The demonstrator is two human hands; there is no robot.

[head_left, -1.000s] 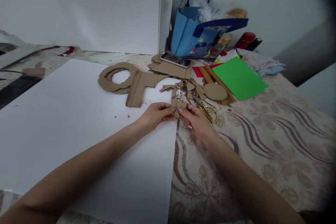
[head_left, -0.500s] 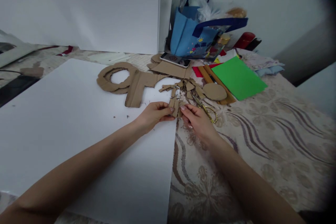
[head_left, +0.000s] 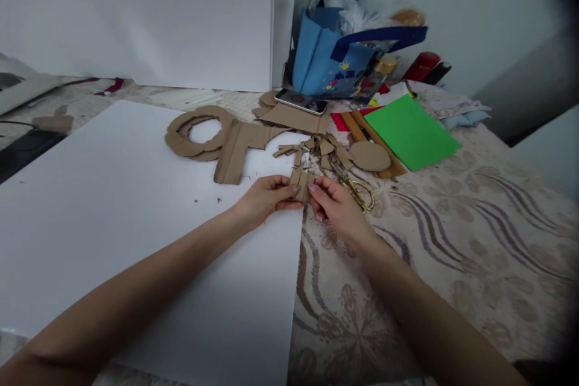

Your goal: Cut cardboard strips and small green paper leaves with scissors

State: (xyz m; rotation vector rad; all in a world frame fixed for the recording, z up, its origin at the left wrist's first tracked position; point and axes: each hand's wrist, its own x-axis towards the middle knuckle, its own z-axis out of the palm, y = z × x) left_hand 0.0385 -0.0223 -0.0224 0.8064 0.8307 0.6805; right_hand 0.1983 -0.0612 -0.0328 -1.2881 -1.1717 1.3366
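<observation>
A small piece of creased brown cardboard (head_left: 302,184) is pinched between my two hands, over the right edge of the white board (head_left: 190,289). My left hand (head_left: 268,198) grips it from the left, thumb on top and fingers beneath. From the right, my right hand (head_left: 333,202) pinches its other side. Just beyond lies a pile of cardboard scraps (head_left: 326,146). Gold-handled scissors (head_left: 362,194) rest beside my right hand, their blades partly among the scraps. A cardboard ring (head_left: 177,140) and a T-like cardboard piece (head_left: 230,157) lie on the board to the left.
A cardboard oval (head_left: 370,157) touches a wooden strip (head_left: 389,164) near green paper (head_left: 414,132). Behind, a phone (head_left: 301,101) lies on cardboard (head_left: 294,117), before a blue bag (head_left: 316,54). Patterned cloth (head_left: 429,235) covers the table. A white panel (head_left: 136,18) stands at the back.
My right hand has shifted slightly left against the cardboard piece, and the strips of the piece sit closer together. My left hand keeps its hold. The view has moved slightly.
</observation>
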